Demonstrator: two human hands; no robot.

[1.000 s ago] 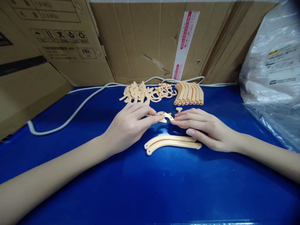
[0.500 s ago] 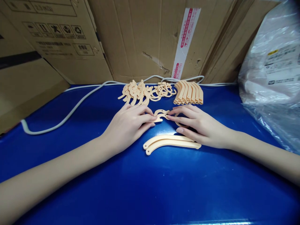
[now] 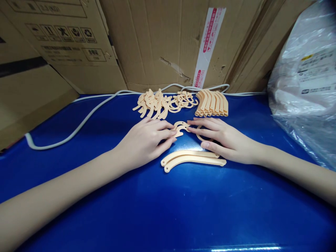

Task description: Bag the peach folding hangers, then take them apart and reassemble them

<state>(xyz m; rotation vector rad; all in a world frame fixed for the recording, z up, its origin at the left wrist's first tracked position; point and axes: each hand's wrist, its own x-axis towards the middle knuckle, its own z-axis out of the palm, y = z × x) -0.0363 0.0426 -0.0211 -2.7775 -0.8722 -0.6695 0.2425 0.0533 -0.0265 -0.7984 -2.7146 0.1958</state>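
Touching holed arched pieces mid-frame with fingers of unclear grip, left hand and right hand could misalign them by pressing unevenly.

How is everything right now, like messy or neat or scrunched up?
Left hand: fingers on small arches
Right hand: fingers on them too, thumb apart
Small arches: close together
Thin curved piece: partly hidden
Long strips: side by side
Small-piece pile: jumbled
Long-piece row: neatly lined up
White cable: loosely curved
Plastic bag: crumpled
Back cardboard: scuffed
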